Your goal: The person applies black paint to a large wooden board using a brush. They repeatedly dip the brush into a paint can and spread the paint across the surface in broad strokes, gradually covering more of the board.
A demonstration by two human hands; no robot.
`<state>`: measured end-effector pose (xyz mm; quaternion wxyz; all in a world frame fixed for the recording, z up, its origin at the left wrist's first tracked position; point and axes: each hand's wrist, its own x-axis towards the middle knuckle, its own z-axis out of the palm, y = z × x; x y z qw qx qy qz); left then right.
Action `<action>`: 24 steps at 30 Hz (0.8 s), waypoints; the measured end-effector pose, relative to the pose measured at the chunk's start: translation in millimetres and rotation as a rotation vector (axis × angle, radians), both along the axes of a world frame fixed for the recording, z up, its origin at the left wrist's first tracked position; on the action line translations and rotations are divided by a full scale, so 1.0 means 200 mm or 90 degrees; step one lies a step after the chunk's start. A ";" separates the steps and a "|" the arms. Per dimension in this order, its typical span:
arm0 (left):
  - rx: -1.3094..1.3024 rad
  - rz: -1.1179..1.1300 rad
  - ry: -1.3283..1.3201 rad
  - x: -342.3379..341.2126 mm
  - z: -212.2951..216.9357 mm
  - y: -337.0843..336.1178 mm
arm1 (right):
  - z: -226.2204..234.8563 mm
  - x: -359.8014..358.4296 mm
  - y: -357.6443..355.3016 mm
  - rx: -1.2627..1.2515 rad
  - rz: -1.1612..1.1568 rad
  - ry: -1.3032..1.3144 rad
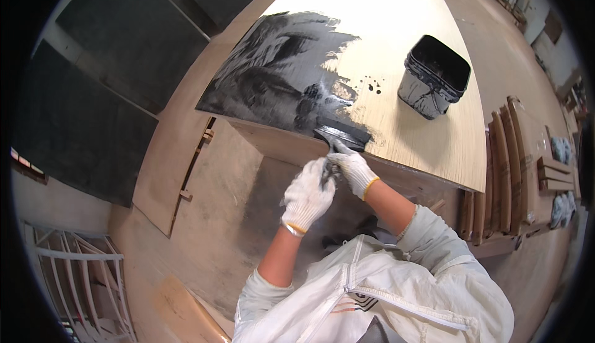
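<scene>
Brush on the board's near edge

Brush (pixel 339 137), wide and black with paint, lies flat on the near edge of the board (pixel 396 51), its bristles at the lower rim of the painted patch. Both hands, in white knit gloves, meet at its handle. The left hand (pixel 308 195) sits lower, its fingers (pixel 319 175) curled narrow around the handle's end. The right hand (pixel 354 170) comes in from the right, its fingers (pixel 339 152) closed on the handle nearer the brush head. Pale sleeves and a white apron fill the lower edge below the bare forearms.

Under the hands the board's front edge overhangs a brown floor (pixel 211 219). On the board, black paint (pixel 273 70) covers the left part in streaky strokes; the right part is bare light wood. A few black drops (pixel 372 85) dot the bare wood just past the paint. Beyond them, well apart from the brush, stands a black square bucket (pixel 434 76), smeared down its sides. To the right, wooden slats (pixel 502 169) lean in a row beside the board. Dark panels (pixel 111 70) lie far left.
</scene>
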<state>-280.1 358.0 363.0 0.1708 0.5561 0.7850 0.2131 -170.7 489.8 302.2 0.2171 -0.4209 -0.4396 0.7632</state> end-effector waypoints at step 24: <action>-0.165 -0.037 0.381 -0.59 -0.05 1.23 | -0.33 1.60 0.52 0.763 -0.306 -0.625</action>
